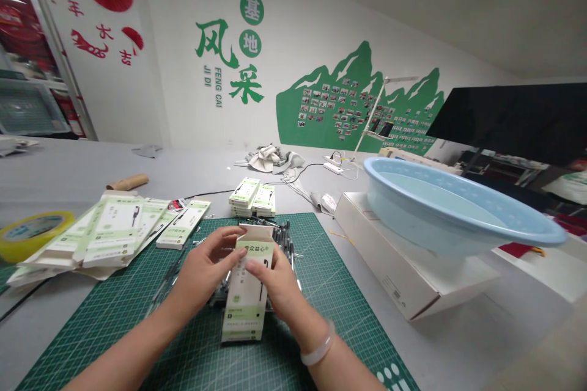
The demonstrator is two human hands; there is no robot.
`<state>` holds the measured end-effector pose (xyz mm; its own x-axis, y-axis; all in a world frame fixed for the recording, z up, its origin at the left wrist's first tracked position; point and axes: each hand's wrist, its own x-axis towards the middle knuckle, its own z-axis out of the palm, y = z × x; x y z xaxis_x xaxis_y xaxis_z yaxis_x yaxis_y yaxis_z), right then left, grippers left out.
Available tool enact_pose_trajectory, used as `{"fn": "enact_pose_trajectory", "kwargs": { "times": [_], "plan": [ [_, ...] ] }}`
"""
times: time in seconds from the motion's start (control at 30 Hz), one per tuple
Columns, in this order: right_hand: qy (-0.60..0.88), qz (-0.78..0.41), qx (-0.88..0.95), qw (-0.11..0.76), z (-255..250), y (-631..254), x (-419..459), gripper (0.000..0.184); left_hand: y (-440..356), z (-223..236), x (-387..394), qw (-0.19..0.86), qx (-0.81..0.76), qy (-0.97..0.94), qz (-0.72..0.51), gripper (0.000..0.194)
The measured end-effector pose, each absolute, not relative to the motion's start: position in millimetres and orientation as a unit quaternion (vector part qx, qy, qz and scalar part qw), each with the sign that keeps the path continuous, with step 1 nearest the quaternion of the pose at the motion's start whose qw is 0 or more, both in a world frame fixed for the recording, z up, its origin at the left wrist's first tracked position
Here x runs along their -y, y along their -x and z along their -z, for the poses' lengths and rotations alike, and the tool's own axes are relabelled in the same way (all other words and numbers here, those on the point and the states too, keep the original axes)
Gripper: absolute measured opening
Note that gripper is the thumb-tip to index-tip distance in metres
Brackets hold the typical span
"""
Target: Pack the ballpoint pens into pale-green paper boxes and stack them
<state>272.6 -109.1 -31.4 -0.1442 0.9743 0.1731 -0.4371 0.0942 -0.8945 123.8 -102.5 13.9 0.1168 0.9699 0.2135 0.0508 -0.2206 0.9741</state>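
A white and pale-green small cardboard box is held tilted over the green cutting mat, its top end folded open. My left hand grips its left side near the top, thumb on the front face. From the other side my right hand closes round it, thumb also on the front. Behind the box lies a pile of dark and silver metal rods, partly hidden by the hands and the box. What the box contains, if anything, cannot be seen.
Flattened boxes and a yellow tape roll lie at left. Filled-out boxes are stacked behind the mat. A blue basin rests on a white carton at right. Grey cloths and a power strip lie farther back.
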Motion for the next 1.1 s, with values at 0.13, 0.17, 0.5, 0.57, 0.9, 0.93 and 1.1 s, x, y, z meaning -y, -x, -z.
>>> {"fn": "enact_pose_trajectory", "kwargs": {
  "times": [0.13,0.17,0.5,0.57,0.9,0.93,1.1],
  "plan": [
    [0.306,-0.523,0.460,0.649,26.3,-276.7,109.2,0.056,-115.3,-11.6,103.4,0.445,-0.449,-0.569,-0.526,0.039],
    [0.314,-0.505,0.473,0.650,25.1,-277.6,109.8,0.052,-113.4,-11.4,103.2,0.447,-0.450,-0.570,-0.521,0.037],
    [0.311,-0.506,0.509,0.623,27.4,-275.9,109.3,0.036,-108.1,-8.6,99.2,0.466,-0.432,-0.555,-0.537,0.050],
    [0.302,-0.541,0.477,0.624,27.6,-274.7,109.5,0.047,-109.1,-11.8,100.3,0.495,-0.421,-0.540,-0.536,0.057],
    [0.142,-0.830,0.398,0.363,33.7,-270.1,123.8,0.040,-108.2,-17.6,102.9,0.524,-0.424,-0.531,-0.514,0.049],
    [0.141,-0.835,0.395,0.355,35.3,-271.0,123.5,0.038,-106.5,-17.8,101.9,0.542,-0.416,-0.526,-0.506,0.047],
    [0.155,-0.852,0.402,0.297,39.5,-276.1,119.8,0.036,-100.5,-18.6,97.1,0.628,-0.400,-0.481,-0.463,0.045]
  ]
}}
